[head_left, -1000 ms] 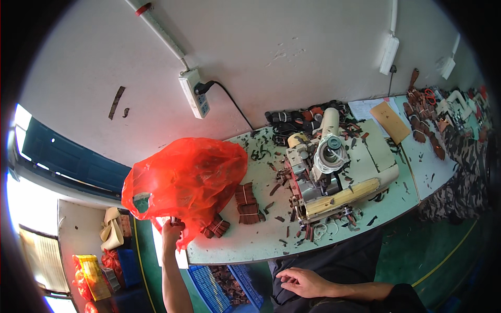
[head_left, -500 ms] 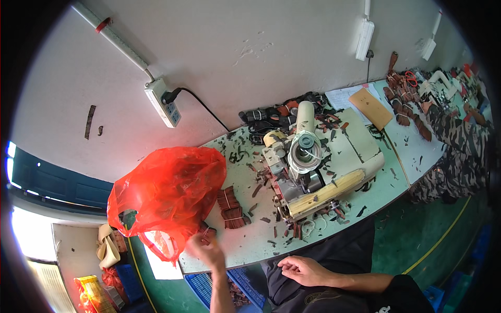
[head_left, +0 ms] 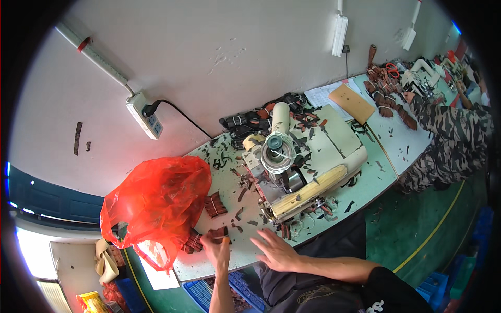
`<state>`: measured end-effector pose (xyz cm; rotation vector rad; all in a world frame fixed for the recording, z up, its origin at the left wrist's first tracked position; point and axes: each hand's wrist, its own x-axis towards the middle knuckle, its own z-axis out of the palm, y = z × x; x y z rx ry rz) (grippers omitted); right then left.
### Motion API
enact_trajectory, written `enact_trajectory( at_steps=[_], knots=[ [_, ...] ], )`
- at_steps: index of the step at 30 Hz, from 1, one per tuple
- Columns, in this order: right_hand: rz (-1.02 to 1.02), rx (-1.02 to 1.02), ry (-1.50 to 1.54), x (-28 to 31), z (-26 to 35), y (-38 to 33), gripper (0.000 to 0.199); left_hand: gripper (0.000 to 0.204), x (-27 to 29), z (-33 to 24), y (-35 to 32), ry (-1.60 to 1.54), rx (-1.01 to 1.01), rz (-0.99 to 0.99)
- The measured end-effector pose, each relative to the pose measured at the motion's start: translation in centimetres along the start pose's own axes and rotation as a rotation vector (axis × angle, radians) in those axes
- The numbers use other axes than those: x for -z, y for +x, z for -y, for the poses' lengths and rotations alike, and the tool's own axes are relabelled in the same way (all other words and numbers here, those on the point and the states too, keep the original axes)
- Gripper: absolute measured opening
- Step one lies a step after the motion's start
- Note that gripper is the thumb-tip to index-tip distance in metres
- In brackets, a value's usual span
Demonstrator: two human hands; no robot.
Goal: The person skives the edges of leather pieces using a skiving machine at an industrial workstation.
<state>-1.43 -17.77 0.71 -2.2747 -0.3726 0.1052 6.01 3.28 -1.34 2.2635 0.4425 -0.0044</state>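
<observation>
Left hand (head_left: 216,249) pinches a brown leather bundle (head_left: 218,233) at the tabletop (head_left: 229,182) edge, five o'clock of the red bag (head_left: 156,201); right hand (head_left: 276,251) lies open, empty; best to lift the bundle level, stack held square.
</observation>
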Motion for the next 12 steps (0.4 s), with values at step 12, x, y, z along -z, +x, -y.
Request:
enact_trajectory(
  at_steps=[12],
  knots=[
    [-0.03, 0.014, -0.327, -7.7, -4.1, 7.6, 0.059, 0.065, 9.3, 0.7, -12.0, -1.398, 0.517, 0.161]
  ],
)
